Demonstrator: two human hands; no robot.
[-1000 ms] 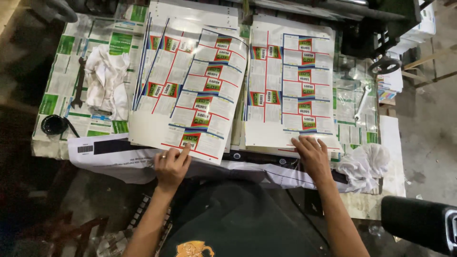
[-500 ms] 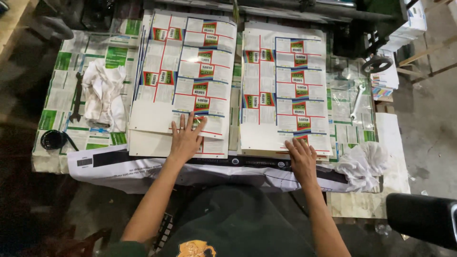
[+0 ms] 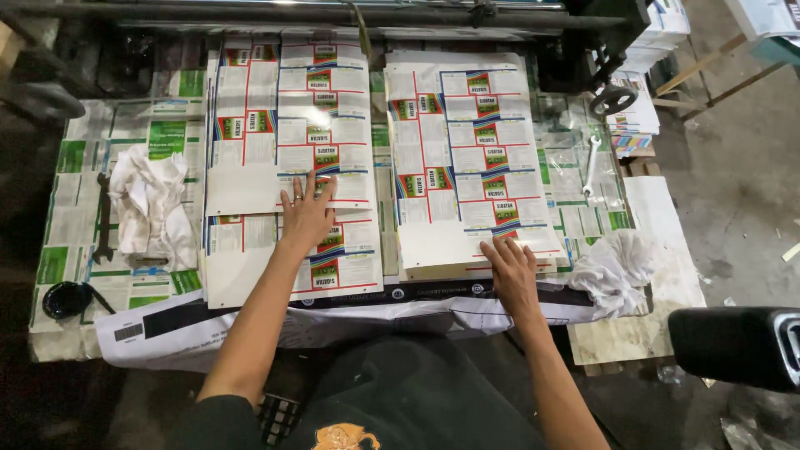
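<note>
A tabletop (image 3: 75,179) covered in green-and-white printed paper fills the middle of the view, its near edge draped with a white plastic sheet (image 3: 250,321). Behind it runs a dark machine frame (image 3: 275,12) with a small black handwheel (image 3: 614,98) at its right end. The grey concrete floor (image 3: 742,192) on the right is dusty and stained. Wooden slats (image 3: 708,71) and stacked white boxes (image 3: 658,29) stand at the upper right. Light falls evenly from above; the left edge lies in shadow.

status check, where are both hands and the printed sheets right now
Left hand flat on top sheet of left stack. Right hand flat on near edge of right stack. Both open. Nothing lying on either stack.
</note>
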